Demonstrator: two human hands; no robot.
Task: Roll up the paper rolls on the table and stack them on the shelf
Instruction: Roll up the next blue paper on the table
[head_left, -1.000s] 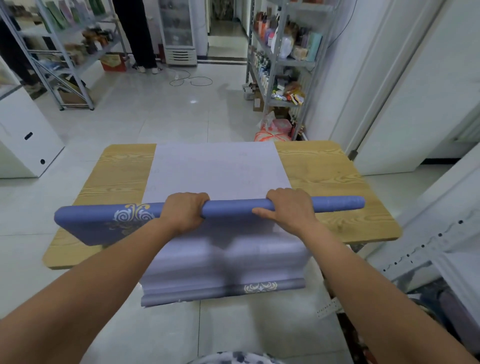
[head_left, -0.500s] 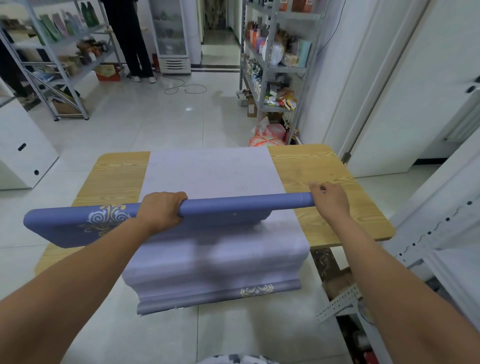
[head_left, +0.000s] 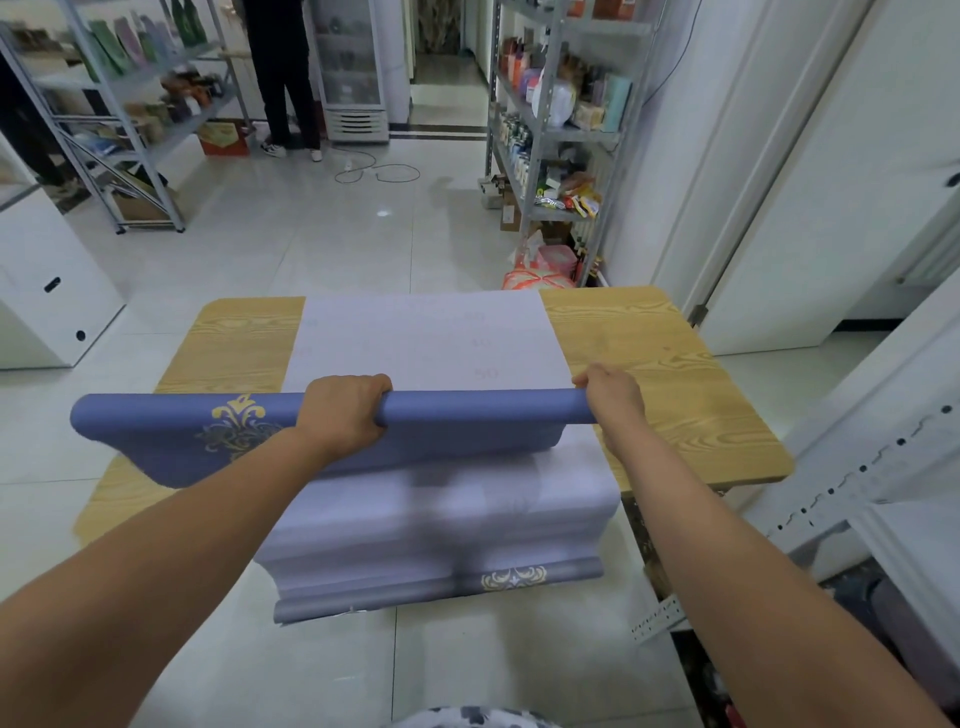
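One wallpaper roll (head_left: 467, 410), blue with a gold damask motif, is in hand. It is held crosswise over the middle of the table (head_left: 675, 374), roughly parallel to the near edge. The left hand (head_left: 345, 410) is wrapped over the roll near its mid-length, fingers curled round it. The right hand (head_left: 613, 395) grips the right end, fingers closed about the tube. The roll is uneven: tight at the right, loose and flared at the left, where it juts past the sheet's left border. The unrolled sheet (head_left: 426, 338) lies pale side up from the roll to the table's far edge. More paper (head_left: 441, 519) hangs in folds over the near edge toward the floor.

We judge the step to be rolling, and well short of done. The flared left end should be squared against the right before further turns go on. Both hands should then turn together with the sheet kept taut, so the edges stay flush.

A metal shelf unit (head_left: 561, 135) packed with goods stands beyond the table's far right corner, with an orange-pink bundle (head_left: 540, 270) at its foot. A second shelf unit (head_left: 130, 104) stands far left. At the back a person (head_left: 283, 78) stands beside a glass-door cooler (head_left: 353, 67), and a cable (head_left: 379, 171) lies on the floor. We rate the hanging folds as the chief snag risk.
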